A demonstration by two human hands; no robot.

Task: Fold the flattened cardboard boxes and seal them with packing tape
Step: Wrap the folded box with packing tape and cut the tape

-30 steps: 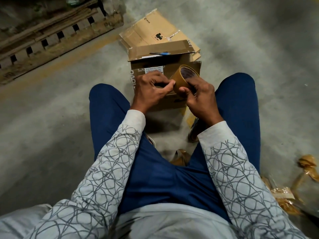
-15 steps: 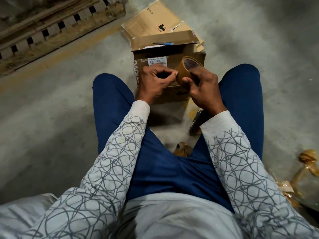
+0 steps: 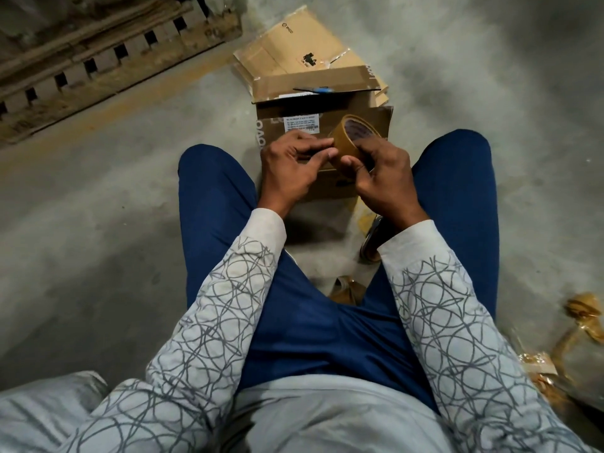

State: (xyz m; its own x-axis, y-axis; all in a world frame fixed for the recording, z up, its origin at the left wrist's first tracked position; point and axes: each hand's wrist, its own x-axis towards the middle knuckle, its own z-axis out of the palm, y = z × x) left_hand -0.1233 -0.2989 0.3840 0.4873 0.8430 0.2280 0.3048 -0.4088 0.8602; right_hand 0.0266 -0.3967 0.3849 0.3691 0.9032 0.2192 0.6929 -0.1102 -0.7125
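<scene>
The right hand [image 3: 382,178] grips the tape [image 3: 348,138] over the box [image 3: 330,109], which stands on the floor between the knees. The left hand [image 3: 291,168] pinches the tape's rim (probably hunting the loose end). Scraping slowly with a nail should lift it cleanly.

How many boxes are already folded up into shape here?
1: the folded box stands on the floor between the knees. Flattened cardboard lies stacked beyond it; more may be hidden.
</scene>
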